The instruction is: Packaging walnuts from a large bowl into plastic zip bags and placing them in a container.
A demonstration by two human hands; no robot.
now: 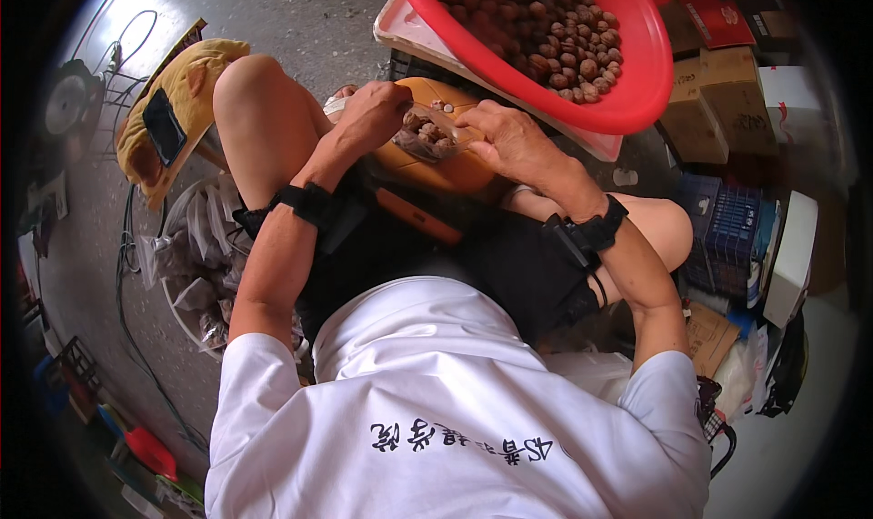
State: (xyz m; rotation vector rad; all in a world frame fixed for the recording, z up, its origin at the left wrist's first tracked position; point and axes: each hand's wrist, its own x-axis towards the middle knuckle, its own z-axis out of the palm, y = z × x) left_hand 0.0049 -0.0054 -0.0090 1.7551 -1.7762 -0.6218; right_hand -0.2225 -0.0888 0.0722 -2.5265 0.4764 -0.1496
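A clear plastic bag (447, 152) with several walnuts (427, 134) in it lies over a rounded orange stool-like object (436, 176) between my legs. My left hand (374, 112) is curled at the bag's left edge; its fingertips are partly hidden. On the other side, my right hand (503, 137) pinches the bag's edge between thumb and fingers. A few small pale pieces (442, 106) rest on the orange surface just past the bag. Beyond my right hand, a red plastic basin (644, 75) holds many loose walnuts (580, 51).
The basin stands on a white tray-like board (409, 31). Left are a yellow cushion (204, 58) bearing a dark flat object (164, 127), a round container of filled plastic bags (204, 246), and floor cables (126, 301). Cardboard boxes (733, 103) and a blue crate (726, 232) stand right.
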